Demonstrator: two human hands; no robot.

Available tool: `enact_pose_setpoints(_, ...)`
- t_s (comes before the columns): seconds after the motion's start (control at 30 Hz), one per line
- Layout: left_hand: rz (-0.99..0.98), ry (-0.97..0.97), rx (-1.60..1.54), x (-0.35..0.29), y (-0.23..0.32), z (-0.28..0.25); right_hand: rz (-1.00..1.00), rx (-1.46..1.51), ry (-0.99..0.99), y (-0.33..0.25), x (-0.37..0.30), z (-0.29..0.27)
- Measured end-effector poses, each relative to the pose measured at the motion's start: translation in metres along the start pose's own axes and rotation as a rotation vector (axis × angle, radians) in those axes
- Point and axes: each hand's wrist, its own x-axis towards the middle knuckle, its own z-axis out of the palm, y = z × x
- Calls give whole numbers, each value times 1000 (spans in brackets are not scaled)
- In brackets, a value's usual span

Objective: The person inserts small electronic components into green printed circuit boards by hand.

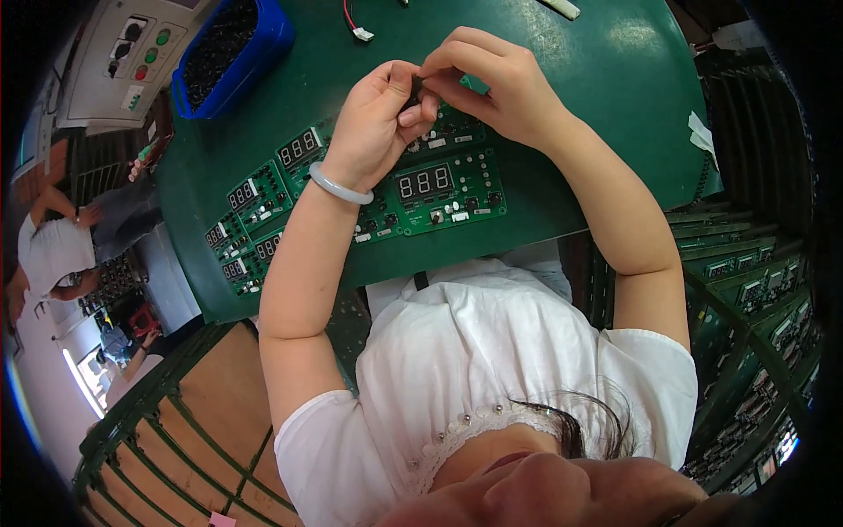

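Holds a small dark piece (416, 89), too covered by fingers to identify, up over a glossy dark green desk (615, 114). Grasps it between the thumb and curled fingers of the bare left hand (373, 119); pinches at the same piece with the thumb and fingertips of the bare right hand (496, 83), close against the left. Wears a pale, smooth, ring-shaped bangle (341, 186) just below the left hand. Shows, below both hands and nearer the body, a flat, green, rectangular circuit board (479, 189) with a white-segmented display. Includes more green boards (263, 198) in rows to the left of the left hand, partly behind the forearm. Shows, up and left of the left hand, an open blue plastic bin (274, 48) of small black parts (224, 53); directly above the hand, a thin red wire with a white connector (363, 34).
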Motion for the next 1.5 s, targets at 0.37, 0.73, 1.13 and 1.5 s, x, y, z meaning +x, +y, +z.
enact_pose_setpoints(0.37,74,116,37,7,0,2,146,192,37,7,1,-3)
enact_pose_setpoints(0.73,162,284,207,20,-16,26,254,98,21,2,-4,-4)
enact_pose_setpoints(1.13,267,360,232,31,-27,30,390,215,76,18,-10,5)
enact_pose_setpoints(1.5,469,430,633,36,-37,22,459,366,8,23,-10,0)
